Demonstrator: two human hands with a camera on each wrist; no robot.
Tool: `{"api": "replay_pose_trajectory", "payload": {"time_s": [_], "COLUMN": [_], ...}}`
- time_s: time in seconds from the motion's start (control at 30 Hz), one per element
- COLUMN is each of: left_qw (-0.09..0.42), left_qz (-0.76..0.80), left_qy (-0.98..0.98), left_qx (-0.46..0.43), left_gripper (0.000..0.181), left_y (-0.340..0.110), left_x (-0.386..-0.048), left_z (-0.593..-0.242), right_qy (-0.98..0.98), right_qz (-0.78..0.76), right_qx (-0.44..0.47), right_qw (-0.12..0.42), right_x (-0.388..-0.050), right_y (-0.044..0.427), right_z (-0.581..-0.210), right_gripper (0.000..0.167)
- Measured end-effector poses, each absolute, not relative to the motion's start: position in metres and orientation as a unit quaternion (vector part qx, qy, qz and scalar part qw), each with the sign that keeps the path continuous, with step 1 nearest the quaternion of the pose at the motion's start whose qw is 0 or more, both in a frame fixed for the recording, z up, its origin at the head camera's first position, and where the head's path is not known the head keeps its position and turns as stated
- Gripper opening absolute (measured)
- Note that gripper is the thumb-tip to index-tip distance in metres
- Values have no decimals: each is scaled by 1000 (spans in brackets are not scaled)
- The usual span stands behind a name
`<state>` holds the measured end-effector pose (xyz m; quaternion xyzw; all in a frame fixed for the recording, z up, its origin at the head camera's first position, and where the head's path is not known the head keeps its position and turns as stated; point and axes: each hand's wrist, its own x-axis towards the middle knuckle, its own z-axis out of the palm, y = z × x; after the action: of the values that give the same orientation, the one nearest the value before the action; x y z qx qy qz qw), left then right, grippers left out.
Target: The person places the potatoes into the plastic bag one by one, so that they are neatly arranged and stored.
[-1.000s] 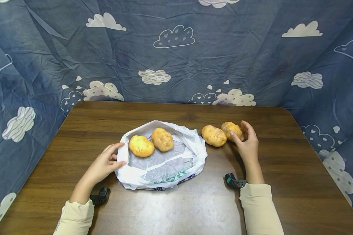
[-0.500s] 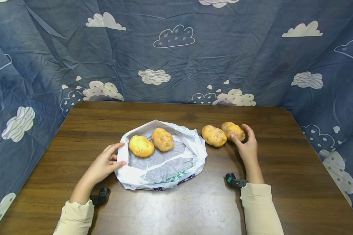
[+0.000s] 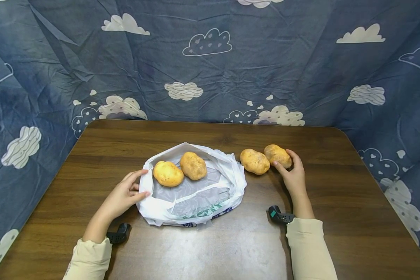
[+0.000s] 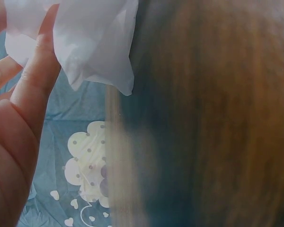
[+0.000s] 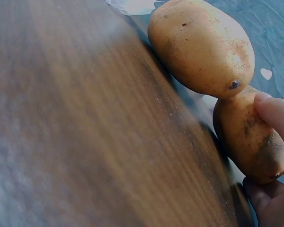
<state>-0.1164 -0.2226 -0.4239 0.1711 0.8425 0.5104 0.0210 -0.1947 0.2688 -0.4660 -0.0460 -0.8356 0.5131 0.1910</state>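
Observation:
An open white plastic bag (image 3: 236, 190) lies on the table with two potatoes inside, one yellow (image 3: 168, 174) and one browner (image 3: 193, 166). The left hand (image 3: 120, 197) holds the bag's left rim, its fingers spread along it; in the left wrist view that hand (image 4: 28, 123) is against the white plastic (image 4: 92, 40). Right of the bag, two more potatoes touch each other. The right hand (image 3: 295, 179) grips the farther one (image 3: 277, 155) between thumb and fingers, beside the nearer potato (image 3: 254, 161). In the right wrist view the thumb presses the gripped potato (image 5: 244, 137).
The brown wooden table (image 3: 210, 256) ends at the back against a blue cloth (image 3: 210, 77) printed with clouds. Black straps with small devices (image 3: 119, 234) are on both wrists.
The right hand has shifted slightly left, and its fingers now sit a little lower against the far right potato. The left hand and the bag have stayed put.

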Motion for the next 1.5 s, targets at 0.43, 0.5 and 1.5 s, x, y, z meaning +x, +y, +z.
{"api": "replay_pose_trajectory", "payload": {"time_s": [0.43, 0.5, 1.5], "left_qw": [27, 26, 29], "left_qz": [508, 507, 509], "left_qy": [845, 846, 845], "left_qx": [163, 164, 163], "left_gripper": [63, 63, 64], "left_y": [-222, -222, -222], "left_x": [-116, -116, -116], "left_z": [-423, -424, -423], "right_qy": [-802, -798, -781], "right_qz": [545, 549, 546], "right_qx": [-58, -56, 36], "right_qw": [235, 241, 301], "right_x": [-194, -195, -173], "right_y": [265, 265, 225], "right_z": [-465, -465, -411], "right_gripper": [55, 55, 52]}}
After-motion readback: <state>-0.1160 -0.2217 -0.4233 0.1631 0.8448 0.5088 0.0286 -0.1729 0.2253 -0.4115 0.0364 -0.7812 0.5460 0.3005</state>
